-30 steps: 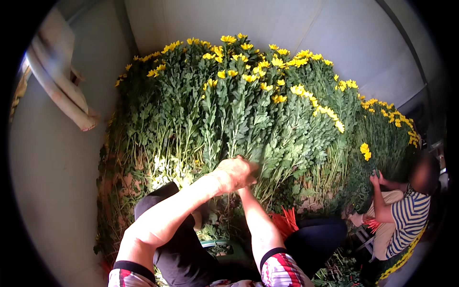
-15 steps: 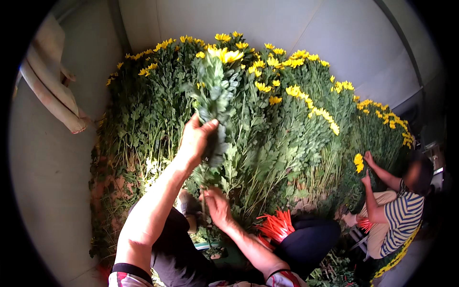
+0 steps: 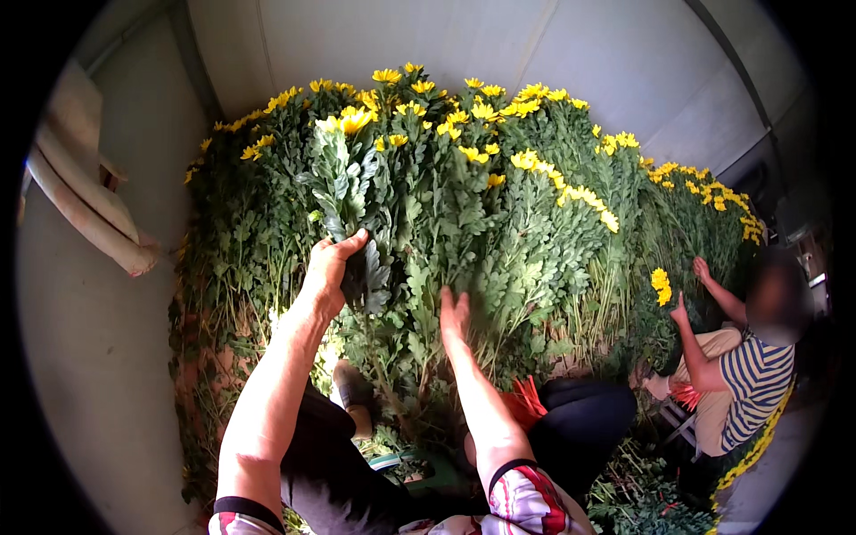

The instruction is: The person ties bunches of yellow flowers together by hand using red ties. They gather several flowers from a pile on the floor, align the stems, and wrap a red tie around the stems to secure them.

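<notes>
Far to my left a pale rolled cloth (image 3: 89, 209) hangs against the grey wall (image 3: 80, 357); it is plain, with no label or print that I can see. Next comes the big bank of flowers (image 3: 535, 223), green stems leaning back against the white sheet (image 3: 401, 40) behind, yellow heads along the top. My left hand (image 3: 328, 267) is raised in front of that bank, fingers clenched around the stems of a bunch (image 3: 343, 174), which stands upright with leafy tops and a few yellow heads level with the upper edge of the bank. Below that hand, between my dark trousers, a shoe (image 3: 355, 397) shows among loose leaves. My right hand (image 3: 453, 314) is lower and just to the right, open, palm toward the foliage, fingers straight and close together, holding nothing; its fingertips touch or nearly touch the leaves, I cannot tell which. Near my right knee lies a cluster of red bands (image 3: 526, 401). Further right, another person (image 3: 749, 374) in a striped top sits low beside the bank, both of their hands up among the stems near a single yellow bloom (image 3: 660, 283).
</notes>
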The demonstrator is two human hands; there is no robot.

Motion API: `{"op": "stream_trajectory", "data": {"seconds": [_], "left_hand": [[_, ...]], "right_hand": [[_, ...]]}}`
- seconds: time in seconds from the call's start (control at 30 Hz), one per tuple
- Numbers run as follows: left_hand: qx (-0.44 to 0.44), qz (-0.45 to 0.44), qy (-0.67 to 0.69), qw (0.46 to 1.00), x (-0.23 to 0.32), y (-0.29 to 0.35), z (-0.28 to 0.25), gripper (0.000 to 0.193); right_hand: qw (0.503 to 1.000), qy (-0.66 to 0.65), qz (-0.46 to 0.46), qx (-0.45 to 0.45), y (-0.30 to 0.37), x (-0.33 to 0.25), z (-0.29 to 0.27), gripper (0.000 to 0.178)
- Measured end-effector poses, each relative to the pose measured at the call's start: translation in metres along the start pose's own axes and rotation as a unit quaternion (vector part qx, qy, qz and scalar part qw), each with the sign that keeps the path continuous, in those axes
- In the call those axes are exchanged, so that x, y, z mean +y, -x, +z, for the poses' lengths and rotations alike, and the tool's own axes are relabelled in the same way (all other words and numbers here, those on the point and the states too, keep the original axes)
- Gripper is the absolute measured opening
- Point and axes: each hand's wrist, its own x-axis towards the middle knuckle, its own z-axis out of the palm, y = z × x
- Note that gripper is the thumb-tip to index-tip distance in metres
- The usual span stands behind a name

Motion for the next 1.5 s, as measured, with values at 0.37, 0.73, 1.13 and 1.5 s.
{"op": "stream_trajectory", "data": {"seconds": [0.37,0.73,1.13,1.5], "left_hand": [[-0.086,-0.008,0.022,0.996,-0.015,0.014,0.026,0.03],[-0.129,0.066,0.084,0.986,-0.008,0.041,0.024,0.024],[-0.078,0.069,0.037,0.994,0.025,0.052,-0.021,0.024],[-0.142,-0.028,0.047,0.988,0.008,0.03,-0.023,0.016]], "right_hand": [[0.938,-0.316,-0.139,-0.011,0.075,-0.013,-0.052,0.042],[0.915,-0.081,-0.383,-0.097,0.116,-0.007,-0.023,0.027],[0.975,0.049,-0.216,-0.009,-0.033,0.005,0.032,0.097],[0.934,-0.166,-0.304,-0.084,0.052,-0.006,-0.002,0.027]]}}
